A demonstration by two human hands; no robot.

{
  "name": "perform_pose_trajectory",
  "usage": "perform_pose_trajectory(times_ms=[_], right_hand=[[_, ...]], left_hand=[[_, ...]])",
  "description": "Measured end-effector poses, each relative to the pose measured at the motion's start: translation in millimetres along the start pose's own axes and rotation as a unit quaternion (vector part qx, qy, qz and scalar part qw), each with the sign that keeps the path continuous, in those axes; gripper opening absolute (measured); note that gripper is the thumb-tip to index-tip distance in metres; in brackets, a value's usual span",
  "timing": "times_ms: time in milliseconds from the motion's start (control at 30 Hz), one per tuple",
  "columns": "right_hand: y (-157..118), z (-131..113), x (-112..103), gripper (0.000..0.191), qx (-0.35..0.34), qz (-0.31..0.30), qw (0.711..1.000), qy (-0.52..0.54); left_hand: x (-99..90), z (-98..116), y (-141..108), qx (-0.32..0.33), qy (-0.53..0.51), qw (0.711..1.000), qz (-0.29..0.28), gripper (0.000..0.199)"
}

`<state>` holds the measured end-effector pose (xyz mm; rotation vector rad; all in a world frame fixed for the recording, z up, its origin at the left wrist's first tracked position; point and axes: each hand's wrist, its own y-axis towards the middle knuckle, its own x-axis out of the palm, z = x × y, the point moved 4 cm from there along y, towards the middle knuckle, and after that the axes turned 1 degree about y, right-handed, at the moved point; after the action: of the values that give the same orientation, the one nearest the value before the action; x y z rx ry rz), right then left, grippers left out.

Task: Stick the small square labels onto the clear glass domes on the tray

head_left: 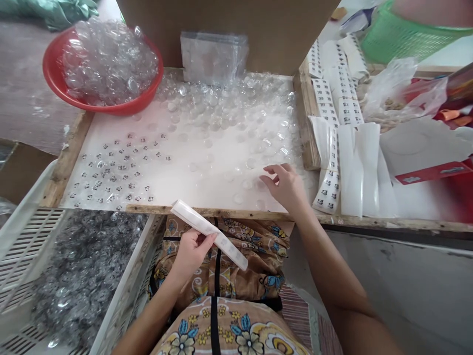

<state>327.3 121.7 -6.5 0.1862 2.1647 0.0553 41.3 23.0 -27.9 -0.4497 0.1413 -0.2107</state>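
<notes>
My left hand (194, 249) is closed around a strip of stickers (231, 250), a long white backing folded over at its upper end. It is held slanting over my lap, just off the table's front edge. My right hand (283, 185) hovers at the right part of the white work surface (177, 182), thumb and forefinger curved and a little apart, with nothing visible between them. Close to its fingertips lie loose clear discs (247, 184). On the left of the surface, several clear discs bear small dark panda-like prints (127, 166).
A red basin (55, 81) heaped with clear discs stands at the back left. Below it, a white crate (121, 266) holds many printed pieces. A wooden divider (309, 118) separates the sticker strips (327, 162) on the right. Behind stand a cardboard box (269, 29) and a green basket (391, 39).
</notes>
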Motion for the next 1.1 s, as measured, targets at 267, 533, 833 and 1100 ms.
perform_pose_trajectory(times_ms=[267,533,833,1100], right_hand=[[39,-24,29,0.034,-0.114,-0.074,0.989,-0.062],[33,-6,28,0.021,-0.084,-0.038,0.994,0.059],[21,18,14,0.023,-0.043,-0.049,0.989,0.135],[10,24,5,0.022,-0.039,-0.052,0.995,0.08]], left_hand=[[-1.8,4,0,0.008,-0.008,1.0,0.008,0.026],[-4.8,4,-2,0.006,-0.011,1.0,0.014,0.026],[-3.8,4,-1,0.003,-0.028,1.0,0.008,0.029],[-3.9,0,-4,0.005,-0.017,1.0,0.007,0.028]])
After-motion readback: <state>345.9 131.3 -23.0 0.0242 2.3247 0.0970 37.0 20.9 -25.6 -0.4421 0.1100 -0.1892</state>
